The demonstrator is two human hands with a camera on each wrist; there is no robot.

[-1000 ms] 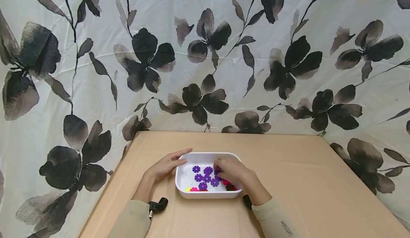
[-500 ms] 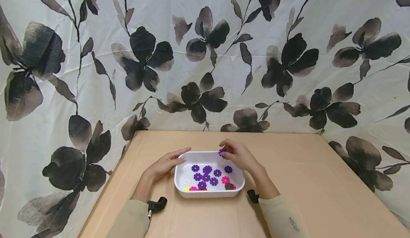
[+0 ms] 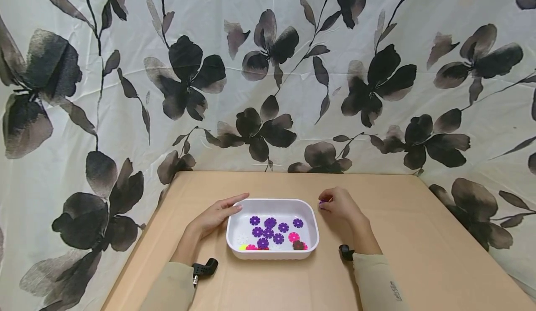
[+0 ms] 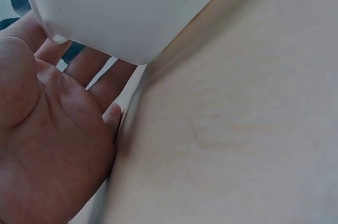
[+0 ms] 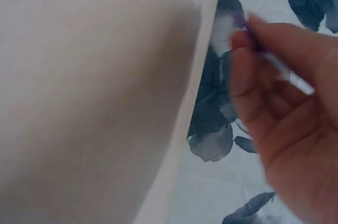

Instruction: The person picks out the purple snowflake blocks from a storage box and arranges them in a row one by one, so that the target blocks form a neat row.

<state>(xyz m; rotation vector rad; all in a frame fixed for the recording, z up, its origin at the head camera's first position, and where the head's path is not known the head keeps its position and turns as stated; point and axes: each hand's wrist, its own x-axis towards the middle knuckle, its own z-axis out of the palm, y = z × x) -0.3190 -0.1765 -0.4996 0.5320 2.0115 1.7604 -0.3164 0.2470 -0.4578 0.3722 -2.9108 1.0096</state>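
Observation:
A white rectangular tray (image 3: pixel 273 254) stands on the table with several purple flower-shaped plastic discs (image 3: pixel 268 233) lying in it. My left hand (image 3: pixel 215 217) grips the tray's far left corner: the thumb lies over the rim and the fingers stay outside, behind the wall (image 4: pixel 121 12) in the left wrist view. To the right of the tray, my right hand (image 3: pixel 342 206) pinches one purple disc (image 3: pixel 322 203) between thumb and fingertips. In the right wrist view this disc (image 5: pixel 255 40) is blurred and seen nearly edge-on, mostly covered by the fingers.
Pink discs (image 3: pixel 294 237), a brown disc (image 3: pixel 298 245) and a yellow one (image 3: pixel 243 247) lie along the tray's near side, partly hidden by the wall. The tan table (image 3: pixel 393 236) ends at a floral curtain (image 3: pixel 318 92) behind.
My right hand has lifted a purple disc out of the tray and carried it over the rim to the right. The left hand has stayed at the tray's corner.

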